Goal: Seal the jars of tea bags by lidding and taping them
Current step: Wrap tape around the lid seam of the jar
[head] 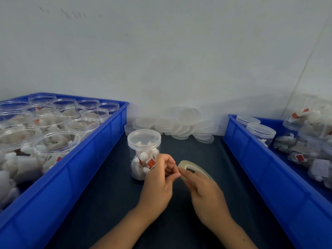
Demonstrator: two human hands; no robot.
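Dark matte tabletop (107,203) ran between two blue bins, with a plain pale wall (161,51) behind. Your right hand (206,191) gripped the tape roll (195,168), a thin ring of clear glossy tape tilted on edge, fingers curled round its near side. Your left hand (158,178) was curled too, thumb and fingertips pinched together right at the roll's edge; whether tape film sat between them was too fine to tell. Both hands met just above the table, touching or nearly so.

Just behind your left hand stood the lidded jar (143,153): an upright clear plastic cylinder with a frosted flat lid on, packed with white crumpled tea bags and small red tags. Your left knuckles overlapped its lower right side in view; contact unclear.

Further back against the wall lay the loose lids (172,124), a heap of translucent round discs, some stacked, some leaning. Nothing sat between them and the jar.

Left of you, the left bin (100,146), smooth blue plastic, held many open jars (53,146) of the same clear type, threaded rims bare, mostly filled with tea bags; the back few looked unfilled. Its near wall ran close beside the lidded jar.

On your right, the right bin (260,168) held capped jars (260,133) at its far end, upright, and more filled jars piled behind them, some lying tilted.
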